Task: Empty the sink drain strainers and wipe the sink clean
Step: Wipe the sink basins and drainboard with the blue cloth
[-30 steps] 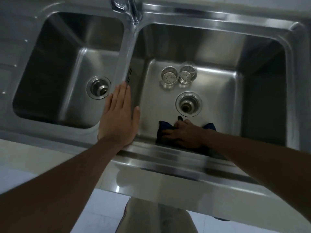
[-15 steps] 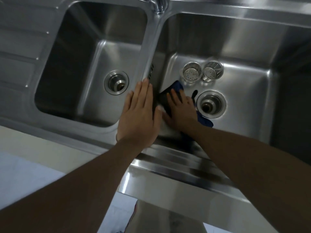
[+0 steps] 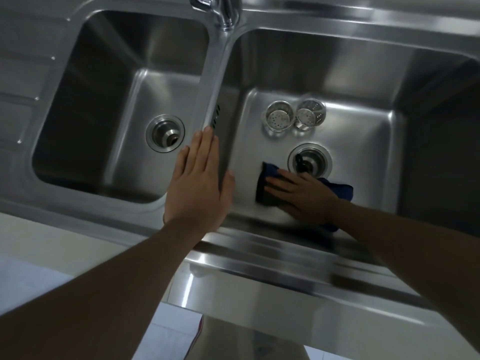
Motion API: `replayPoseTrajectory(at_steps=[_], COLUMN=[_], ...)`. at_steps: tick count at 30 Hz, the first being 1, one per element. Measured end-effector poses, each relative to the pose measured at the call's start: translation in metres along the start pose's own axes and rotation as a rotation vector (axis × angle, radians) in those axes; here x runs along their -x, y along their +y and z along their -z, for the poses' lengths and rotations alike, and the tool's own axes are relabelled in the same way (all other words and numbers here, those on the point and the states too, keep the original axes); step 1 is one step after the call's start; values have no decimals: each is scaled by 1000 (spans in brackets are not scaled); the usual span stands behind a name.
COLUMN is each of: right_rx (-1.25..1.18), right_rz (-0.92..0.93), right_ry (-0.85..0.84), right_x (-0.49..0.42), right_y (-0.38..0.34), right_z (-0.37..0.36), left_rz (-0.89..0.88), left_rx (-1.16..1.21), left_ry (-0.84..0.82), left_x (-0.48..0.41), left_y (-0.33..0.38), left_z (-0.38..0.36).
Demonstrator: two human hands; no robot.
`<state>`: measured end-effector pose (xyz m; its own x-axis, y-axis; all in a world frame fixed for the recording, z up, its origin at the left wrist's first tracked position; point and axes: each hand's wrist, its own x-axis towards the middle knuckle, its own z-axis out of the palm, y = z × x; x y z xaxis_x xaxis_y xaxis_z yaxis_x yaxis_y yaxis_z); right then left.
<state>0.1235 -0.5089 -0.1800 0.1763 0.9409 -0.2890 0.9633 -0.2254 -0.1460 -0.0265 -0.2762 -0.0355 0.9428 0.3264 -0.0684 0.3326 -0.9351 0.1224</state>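
Observation:
A stainless double sink fills the view. Two steel drain strainers, one (image 3: 278,118) left of the other (image 3: 311,114), stand side by side on the floor of the right basin (image 3: 363,131), behind its open drain (image 3: 310,159). My right hand (image 3: 301,196) presses flat on a dark blue cloth (image 3: 267,188) on the basin floor, just left of and in front of that drain. My left hand (image 3: 200,183) lies flat, fingers together, on the divider (image 3: 215,81) between the basins, holding nothing.
The left basin (image 3: 104,100) has its own open drain (image 3: 165,133) and nothing else in it. The faucet (image 3: 220,9) rises at the back over the divider. A ribbed drainboard (image 3: 18,100) lies far left. The sink's front rim (image 3: 285,255) runs below my arms.
My right hand slid the cloth from the basin's front to the left wall by the divider, then back right beside the drain. The left hand stayed on the divider. The camera shifted.

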Motion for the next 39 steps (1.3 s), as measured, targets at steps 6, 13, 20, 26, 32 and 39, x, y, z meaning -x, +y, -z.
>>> replayPoseTrajectory(at_steps=[6,13,20,26,32,39], right_rx=[-3,-181,-171,-258,-291,-393], right_rz=[-334,-745,-537,-995,-1004,-363], right_ry=[101,97,-71,26,4,67], right_x=[67,72,107,89,65,103], right_y=[35,39,60,86,124,53], right_z=[-9,-9,-17,-16,-3,-5], left_rz=[-1,-14,-172,-378,-399,-392], left_rx=[-12,-34,248,244,206,189], left_ry=[-7,-33,-182,-269,-238,-230], left_x=[1,3,16,16,15,15], left_y=[1,3,63,82,82,83], left_z=[2,4,-4,-18,-23,-22])
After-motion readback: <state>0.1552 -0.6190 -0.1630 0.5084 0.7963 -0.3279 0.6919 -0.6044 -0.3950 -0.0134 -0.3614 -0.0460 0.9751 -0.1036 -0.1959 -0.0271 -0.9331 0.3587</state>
